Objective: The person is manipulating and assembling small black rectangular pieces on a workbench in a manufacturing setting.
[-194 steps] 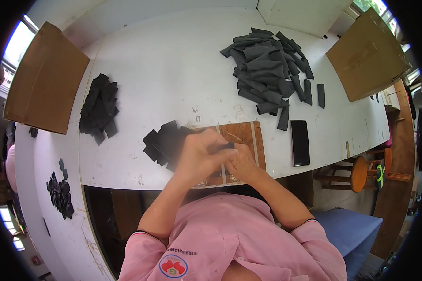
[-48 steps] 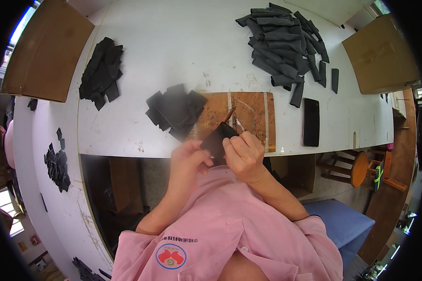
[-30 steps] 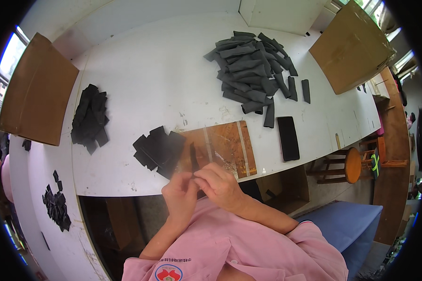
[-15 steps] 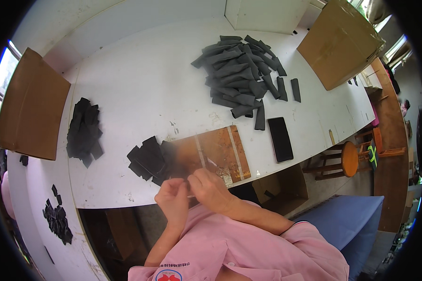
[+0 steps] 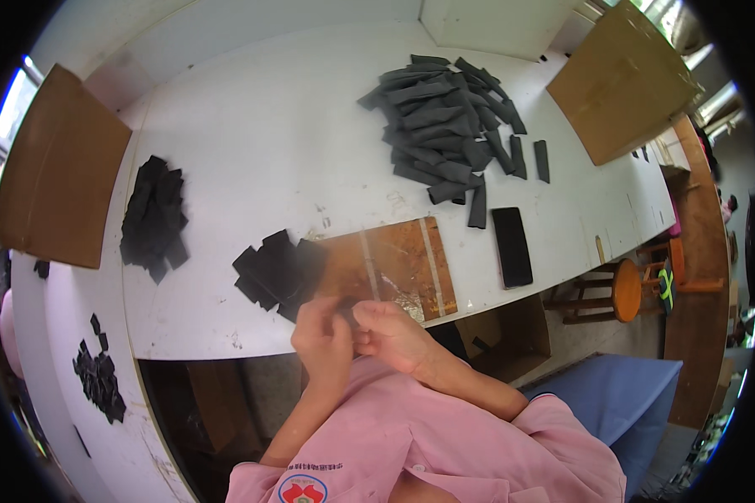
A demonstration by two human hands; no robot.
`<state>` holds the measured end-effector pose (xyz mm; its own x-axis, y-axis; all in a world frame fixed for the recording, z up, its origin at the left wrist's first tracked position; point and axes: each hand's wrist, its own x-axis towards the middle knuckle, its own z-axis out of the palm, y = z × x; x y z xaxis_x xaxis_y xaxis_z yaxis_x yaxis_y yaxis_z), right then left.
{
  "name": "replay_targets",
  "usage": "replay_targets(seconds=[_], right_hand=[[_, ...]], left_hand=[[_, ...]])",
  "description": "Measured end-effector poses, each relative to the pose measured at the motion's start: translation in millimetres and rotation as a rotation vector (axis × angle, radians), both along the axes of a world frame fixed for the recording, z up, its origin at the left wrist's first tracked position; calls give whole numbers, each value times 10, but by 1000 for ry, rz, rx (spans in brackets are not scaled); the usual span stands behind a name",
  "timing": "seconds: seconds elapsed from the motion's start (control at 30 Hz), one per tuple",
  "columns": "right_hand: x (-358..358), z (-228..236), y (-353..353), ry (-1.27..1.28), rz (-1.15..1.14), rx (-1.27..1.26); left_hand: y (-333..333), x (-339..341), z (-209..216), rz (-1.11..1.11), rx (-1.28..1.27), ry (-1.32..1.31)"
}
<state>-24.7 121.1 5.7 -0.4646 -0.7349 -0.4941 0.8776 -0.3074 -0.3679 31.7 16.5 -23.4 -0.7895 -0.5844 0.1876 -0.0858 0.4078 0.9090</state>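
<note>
My left hand and my right hand meet close to my body, at the near edge of the table. Both have their fingers curled in a pinch. Something small and dark shows between the fingertips, mostly hidden, so I cannot make out its kind. Just beyond lies a brown wooden board with pale strips across it. A stack of flat black fabric pieces overlaps the board's left side. Farther off at the right is a heap of dark grey fabric tubes.
A black phone lies right of the board. Another pile of black pieces is at the left, with smaller scraps on the side table. Cardboard boxes stand at left and right. A wooden stool is beyond the table's right edge.
My hands have moved slightly right and apart at the fingertips, the left fingers now bent higher. The whole view has shifted a little. The piles look the same.
</note>
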Motion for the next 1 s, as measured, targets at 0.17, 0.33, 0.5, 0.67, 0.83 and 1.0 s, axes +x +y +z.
replay_targets(seconds=[0.17, 0.33, 0.5, 0.67, 0.83, 1.0], right_hand=[[-100, -164, 139, 403, 100, 293], [-25, 22, 168, 239, -44, 58], [-96, 24, 165, 628, -85, 187], [-116, 322, 93, 1430, -214, 456], [-201, 653, 71, 1548, -214, 516], [-472, 940, 45, 1035, -66, 284]], left_hand=[[-66, -29, 251, -52, 881, -117], [-20, 67, 506, -323, 1810, 26], [63, 57, 615, -261, 791, -57], [127, 51, 566, -190, 463, 173], [93, -71, 826, -180, 652, 235], [-165, -264, 1105, -553, 1461, 338]])
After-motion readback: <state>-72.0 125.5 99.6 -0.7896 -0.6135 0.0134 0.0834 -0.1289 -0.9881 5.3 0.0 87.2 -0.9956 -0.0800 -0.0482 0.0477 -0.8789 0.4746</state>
